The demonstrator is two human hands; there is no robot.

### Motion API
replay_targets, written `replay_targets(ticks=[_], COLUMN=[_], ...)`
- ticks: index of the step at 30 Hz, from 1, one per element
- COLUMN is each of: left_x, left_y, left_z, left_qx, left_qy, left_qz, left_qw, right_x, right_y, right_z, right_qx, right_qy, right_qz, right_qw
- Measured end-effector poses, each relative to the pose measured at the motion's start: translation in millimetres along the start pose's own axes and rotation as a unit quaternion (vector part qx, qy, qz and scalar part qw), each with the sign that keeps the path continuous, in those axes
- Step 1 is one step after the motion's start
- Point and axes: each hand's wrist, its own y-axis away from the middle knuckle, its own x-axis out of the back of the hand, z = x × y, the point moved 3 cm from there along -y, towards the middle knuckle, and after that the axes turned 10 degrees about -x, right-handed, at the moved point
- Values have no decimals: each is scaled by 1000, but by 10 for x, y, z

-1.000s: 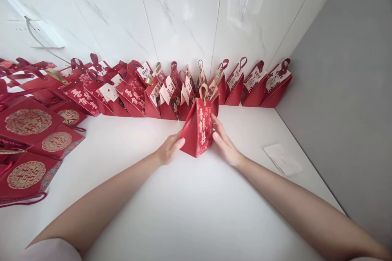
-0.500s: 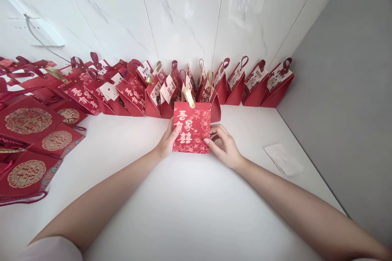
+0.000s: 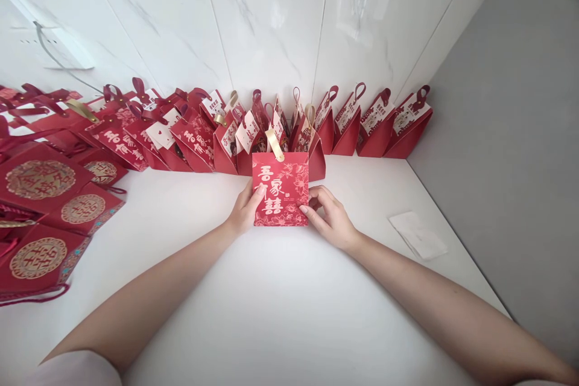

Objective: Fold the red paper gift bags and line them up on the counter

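Between my two hands stands a red gift box [image 3: 281,190] with pale Chinese characters, a floral print and a gold strap loop [image 3: 274,145] at its top. My left hand [image 3: 245,208] grips its left edge, thumb on the front and the other fingers hidden behind. At the right edge, my right hand [image 3: 331,217] pinches the box with its thumb on the front and curled fingers at the side. Just behind it, a row of similar red boxes with ribbon loops [image 3: 346,123] lines the wall.
On the left, red boxes with round gold emblems [image 3: 38,258] lie piled on the white table [image 3: 289,313]. A folded white tissue [image 3: 418,235] lies at the right. A marbled wall [image 3: 266,24] closes off the back, with a grey panel [image 3: 511,132] on the right.
The red gift box has shifted slightly left, and its gold loop leans more to the left. Both hands keep their hold on it.
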Motion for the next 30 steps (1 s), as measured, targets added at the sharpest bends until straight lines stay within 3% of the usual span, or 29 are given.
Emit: replay_targets(ticks=[9,19,22,26,28,30], left_x=[-2,-18,-7,13,-20,-98], left_y=[11,5,-33,-64,-44,3], left_z=[23,8,21,68,116,169], left_qx=[-13,13,61,168,209,247], left_qy=[-27,18,97,212,266,328], left_qz=[0,25,58,97,88,36], left_qw=[1000,999,992,958,937,911], right_x=[1,-17,25,47,31,21], right_y=[-1,15,1,8,28,52], right_z=[10,39,-7,-123,-168,-189], right_qx=[-8,-40,18,137,187,226], right_qy=[-11,-27,-1,23,49,85], right_qz=[-9,-35,-28,-63,-73,-44], right_qw=[1000,998,999,988,978,969])
